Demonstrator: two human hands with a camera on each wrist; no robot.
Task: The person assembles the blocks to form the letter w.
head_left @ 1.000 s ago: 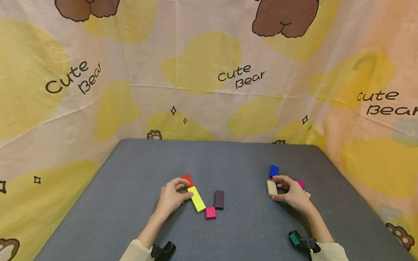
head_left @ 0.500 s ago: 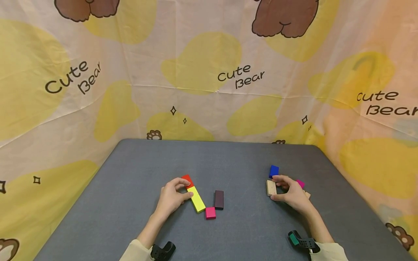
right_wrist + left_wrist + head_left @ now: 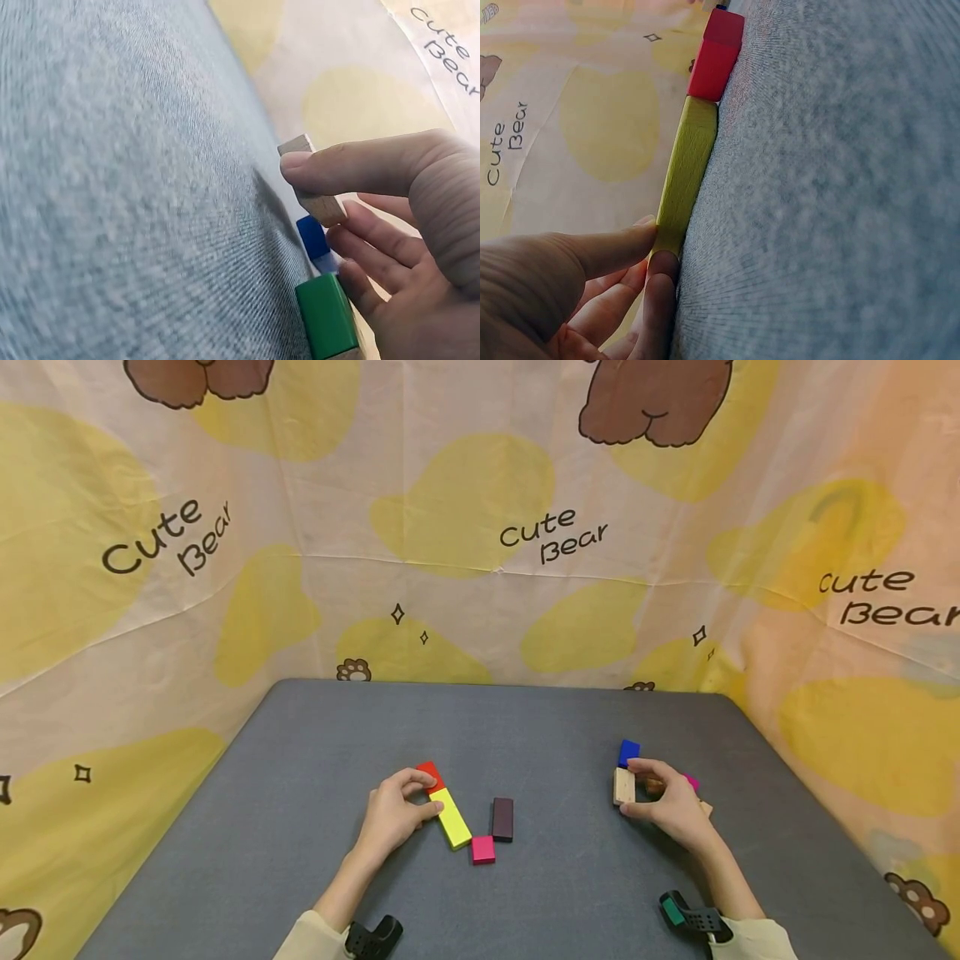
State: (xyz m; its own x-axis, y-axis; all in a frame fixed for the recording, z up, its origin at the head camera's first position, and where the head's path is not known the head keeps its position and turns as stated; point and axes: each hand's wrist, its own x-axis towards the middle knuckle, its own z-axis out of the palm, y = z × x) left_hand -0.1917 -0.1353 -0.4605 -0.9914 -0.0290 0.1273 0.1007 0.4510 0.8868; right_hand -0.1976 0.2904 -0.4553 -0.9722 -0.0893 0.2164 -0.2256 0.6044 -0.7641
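Observation:
My left hand [image 3: 397,807] is at a row of blocks, its thumb against a yellow block [image 3: 452,820] and a fingertip over a red block [image 3: 431,775]. In the left wrist view, thumb and fingers pinch the yellow block's near end; the red one is hidden there. A pink block [image 3: 483,850] meets the yellow block's other end, and a dark purple block [image 3: 503,819] lies beside it. My right hand [image 3: 670,797] pinches a plain wooden block [image 3: 624,786] between thumb and index finger. In the right wrist view that block is lifted off the table, near a blue block [image 3: 313,236].
A green block [image 3: 328,315] lies under the right hand. Behind that hand, a magenta block [image 3: 692,782] and another wooden block [image 3: 707,808] are partly covered. The grey table [image 3: 360,727] ends at a patterned cloth [image 3: 465,543].
The right hand has raised the wooden block slightly, bringing it closer to the blue block in the head view. The left hand and its row of blocks have stayed put.

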